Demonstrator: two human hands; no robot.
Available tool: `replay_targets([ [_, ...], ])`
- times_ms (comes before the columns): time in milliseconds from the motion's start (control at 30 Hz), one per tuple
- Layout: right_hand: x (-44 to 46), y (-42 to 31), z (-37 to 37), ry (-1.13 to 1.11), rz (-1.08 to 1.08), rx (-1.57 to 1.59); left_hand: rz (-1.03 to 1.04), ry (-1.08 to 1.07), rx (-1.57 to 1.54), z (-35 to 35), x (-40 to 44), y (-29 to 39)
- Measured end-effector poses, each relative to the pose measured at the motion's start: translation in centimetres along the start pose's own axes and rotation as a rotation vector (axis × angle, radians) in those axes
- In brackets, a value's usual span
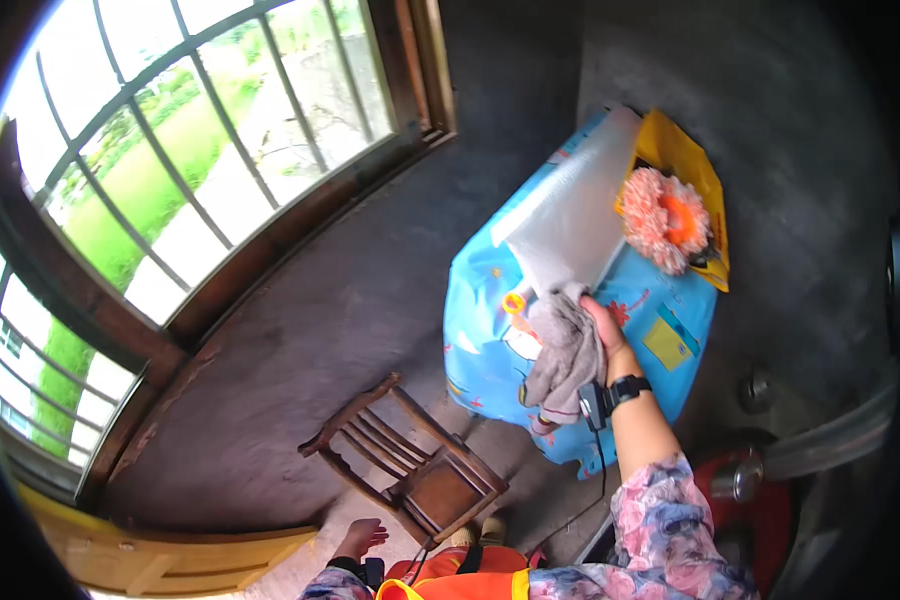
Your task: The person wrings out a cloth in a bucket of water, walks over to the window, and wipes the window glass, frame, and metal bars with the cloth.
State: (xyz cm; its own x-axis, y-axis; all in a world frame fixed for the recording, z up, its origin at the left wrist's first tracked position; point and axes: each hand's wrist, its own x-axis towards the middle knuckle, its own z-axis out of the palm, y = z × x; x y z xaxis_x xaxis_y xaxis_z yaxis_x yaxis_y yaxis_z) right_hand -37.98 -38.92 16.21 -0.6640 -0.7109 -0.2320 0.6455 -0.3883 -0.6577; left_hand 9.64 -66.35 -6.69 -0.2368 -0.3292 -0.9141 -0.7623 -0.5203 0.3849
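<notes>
My right hand (pixel 608 338) is closed on a crumpled grey cloth (pixel 567 355), which hangs over a blue patterned cover (pixel 480 300). Just beyond the cloth, a translucent plastic sheet (pixel 570 225) lies across the cover, close to my fingers. A yellow bag (pixel 712 190) rests at the far right of the cover, with a fluffy pink item (pixel 650 215) with an orange centre on it. Low in the view, near the wooden chair (pixel 440 490), my left hand (pixel 363 538) holds nothing, its fingers loosely apart.
A barred window (pixel 160 110) fills the upper left above a dark wall (pixel 300 330). Yellow wooden furniture (pixel 190 560) stands at the lower left. On the right are a metal pipe (pixel 830 435) and a red object (pixel 750 520). A thin cable hangs from my right wrist.
</notes>
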Motion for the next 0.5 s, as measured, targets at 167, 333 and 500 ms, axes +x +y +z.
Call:
replay_targets([
  [167,0.4,0.1,-1.0,0.028,0.019,0.01,0.133,-0.025,0.092,2.2,-2.5,3.7],
  [333,-0.1,0.1,0.4,0.016,-0.004,0.017,0.42,0.051,0.076,-0.4,-6.8,7.3],
  [500,-0.4,0.6,0.4,0.03,-0.037,0.015,0.63,0.249,-0.054,-5.0,-11.2,11.5],
])
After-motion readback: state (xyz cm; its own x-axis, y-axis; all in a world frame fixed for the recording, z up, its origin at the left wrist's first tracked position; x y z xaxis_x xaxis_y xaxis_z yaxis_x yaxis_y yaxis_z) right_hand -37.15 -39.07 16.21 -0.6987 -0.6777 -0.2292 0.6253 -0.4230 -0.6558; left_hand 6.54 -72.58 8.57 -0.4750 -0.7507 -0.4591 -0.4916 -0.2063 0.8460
